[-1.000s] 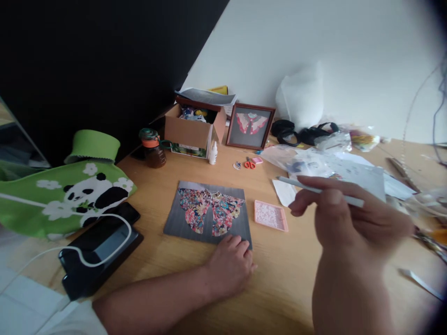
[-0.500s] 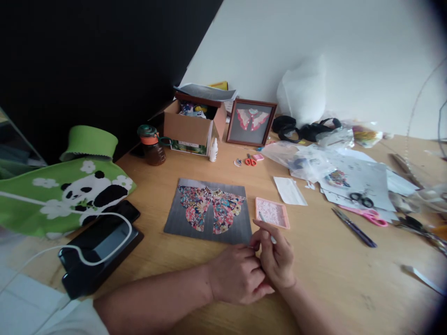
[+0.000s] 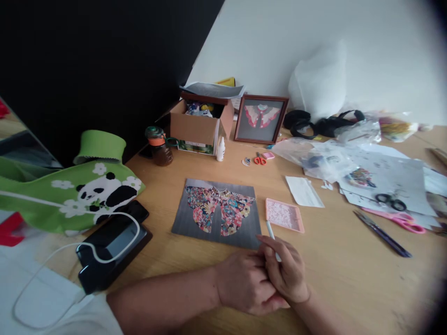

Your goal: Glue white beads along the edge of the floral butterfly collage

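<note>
Fingers of the right hand (image 3: 288, 274) pinched a slim white pen (image 3: 270, 230), the thumb and forefinger closed round its lower half while the rest of the shaft stuck out beyond them. The pen's long axis ran away from the person and leaned a little to the left, so its free end pointed toward the far side of the light wooden table (image 3: 331, 279). That end lay just off the near right corner of the grey square board (image 3: 185, 223) bearing a flowered fabric butterfly, in the gap between the board and the pink rectangular tray (image 3: 284, 215) to the board's right. The left hand (image 3: 244, 284) rested on the table just in front of the board's near edge, curled into a loose fist with knuckles up, pressed against the right hand; whether anything sat inside it could not be told.
</note>
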Action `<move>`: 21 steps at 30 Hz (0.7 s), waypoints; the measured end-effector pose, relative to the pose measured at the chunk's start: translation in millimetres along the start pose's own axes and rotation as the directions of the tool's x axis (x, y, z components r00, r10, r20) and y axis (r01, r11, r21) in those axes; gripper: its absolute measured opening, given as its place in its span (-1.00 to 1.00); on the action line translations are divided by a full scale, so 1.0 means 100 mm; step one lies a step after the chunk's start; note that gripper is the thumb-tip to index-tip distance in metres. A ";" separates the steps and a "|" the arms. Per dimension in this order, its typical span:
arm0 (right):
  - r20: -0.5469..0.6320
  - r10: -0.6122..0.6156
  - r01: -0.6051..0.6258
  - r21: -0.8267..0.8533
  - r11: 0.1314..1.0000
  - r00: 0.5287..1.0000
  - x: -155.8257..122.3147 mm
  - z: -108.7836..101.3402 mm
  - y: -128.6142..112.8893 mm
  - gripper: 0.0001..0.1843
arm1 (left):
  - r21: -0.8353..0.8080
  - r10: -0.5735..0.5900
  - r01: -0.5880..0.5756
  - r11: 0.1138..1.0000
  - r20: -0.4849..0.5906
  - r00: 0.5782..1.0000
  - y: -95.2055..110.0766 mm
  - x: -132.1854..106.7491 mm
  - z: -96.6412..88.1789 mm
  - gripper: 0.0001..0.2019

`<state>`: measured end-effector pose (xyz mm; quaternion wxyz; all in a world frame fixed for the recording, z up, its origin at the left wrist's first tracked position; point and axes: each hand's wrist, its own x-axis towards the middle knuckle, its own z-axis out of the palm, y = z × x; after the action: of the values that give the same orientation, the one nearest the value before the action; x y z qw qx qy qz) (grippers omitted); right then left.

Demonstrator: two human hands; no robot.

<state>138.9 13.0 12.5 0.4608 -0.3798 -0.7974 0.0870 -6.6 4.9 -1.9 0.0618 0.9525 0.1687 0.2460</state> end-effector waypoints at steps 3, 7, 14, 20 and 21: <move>0.002 -0.009 0.009 -0.006 1.000 1.000 0.01 0.00 0.00 -0.72 | -0.013 0.008 -0.008 1.000 0.013 1.000 0.00 0.01 -0.02 -0.67; 0.020 -0.010 0.010 0.015 1.000 1.000 0.01 -0.01 0.00 -0.71 | -0.017 0.010 -0.010 1.000 -0.025 1.000 0.00 0.01 -0.03 -0.68; 0.013 -0.017 0.017 0.025 1.000 1.000 0.01 -0.02 0.00 -0.70 | -0.017 0.026 -0.028 0.999 -0.073 0.997 -0.01 0.03 -0.06 -0.66; 0.020 -0.015 0.014 0.026 1.000 1.000 0.03 -0.02 -0.01 -0.70 | -0.023 0.020 -0.021 1.000 -0.068 0.998 0.00 0.02 -0.03 -0.66; 0.019 -0.018 0.018 0.021 1.000 1.000 0.03 -0.03 -0.01 -0.70 | -0.020 0.020 -0.022 1.000 -0.058 0.998 0.00 0.02 -0.02 -0.66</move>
<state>139.4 13.4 16.6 0.4578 -0.3669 -0.8042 0.0948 -6.0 5.8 1.1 0.0644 0.9461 0.1578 0.2756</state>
